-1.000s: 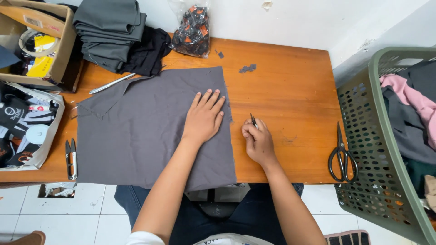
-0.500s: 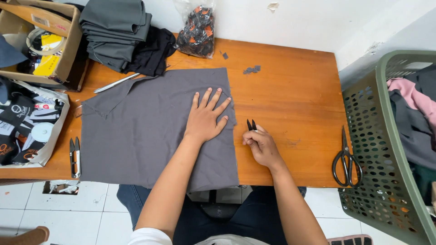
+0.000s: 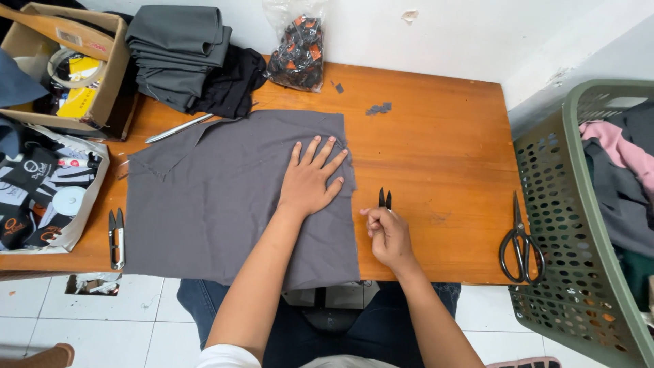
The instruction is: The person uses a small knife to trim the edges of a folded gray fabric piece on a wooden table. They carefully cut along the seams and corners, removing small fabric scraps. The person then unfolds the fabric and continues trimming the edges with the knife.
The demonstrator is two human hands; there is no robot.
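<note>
Cloth (image 3: 225, 204), grey, flat on our table (image 3: 436, 136); left hand (image 3: 310, 180) pressing its right edge, fingers spread. Right hand (image 3: 388, 235) clenched round snips (image 3: 385, 199) just beside that edge (tips up). We see no cut made.

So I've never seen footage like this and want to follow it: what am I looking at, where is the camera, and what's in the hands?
The camera sits on a person's head and looks down at their own two bare hands over a wooden table. The left hand lies flat on a grey cloth. The right hand holds small thread snips, tips pointing away. Also on the table: black scissors, a second pair of snips and folded fabric. A green basket of clothes stands at the right.
</note>
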